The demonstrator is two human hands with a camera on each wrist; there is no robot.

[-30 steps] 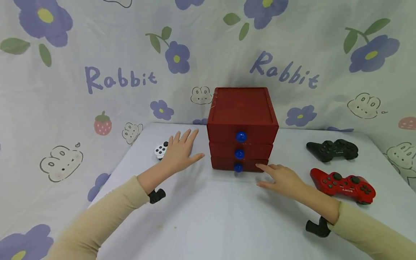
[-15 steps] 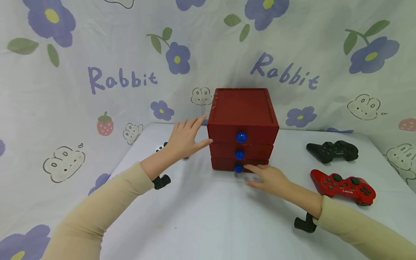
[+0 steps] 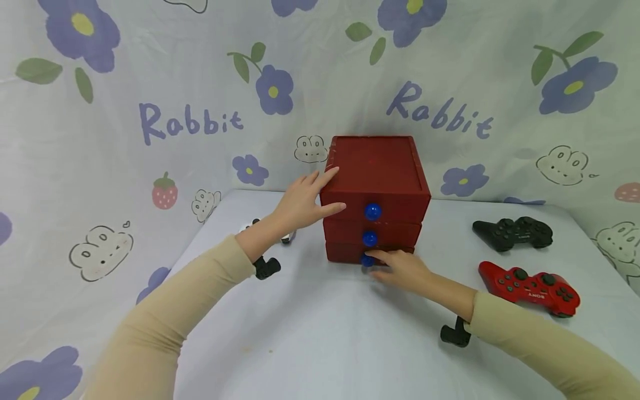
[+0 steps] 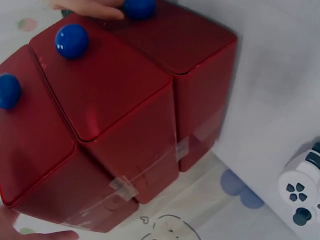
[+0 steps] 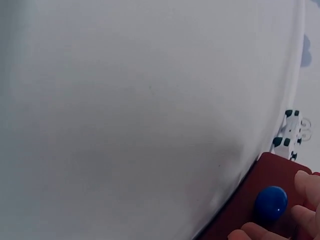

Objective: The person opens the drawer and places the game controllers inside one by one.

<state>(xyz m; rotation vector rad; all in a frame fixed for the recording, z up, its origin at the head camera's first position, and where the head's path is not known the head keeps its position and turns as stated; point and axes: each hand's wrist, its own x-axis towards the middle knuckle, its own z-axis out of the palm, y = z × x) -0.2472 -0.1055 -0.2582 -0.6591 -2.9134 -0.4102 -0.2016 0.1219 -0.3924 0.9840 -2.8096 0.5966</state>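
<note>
A dark red three-drawer box [image 3: 375, 164] stands at the table's back, with a round blue knob on each drawer front. My left hand [image 3: 303, 204] is at the box's upper left, fingers extended, overlapping the top edge in the head view. My right hand [image 3: 401, 270] is at the bottom drawer, its index fingertip right at the lowest blue knob [image 3: 367, 260]. In the right wrist view, fingers [image 5: 306, 186] spread around that knob with a gap between. All drawers look closed.
Right of the box lie a black game controller [image 3: 514, 232] and a red game controller [image 3: 530, 289]. A white game controller [image 4: 302, 185] lies left of the box, partly hidden behind the left arm in the head view. A patterned cloth [image 3: 190, 66] hangs behind.
My left hand has moved right and slightly up, to the box's top left edge. My right hand has moved left along the bottom drawer to its knob.
</note>
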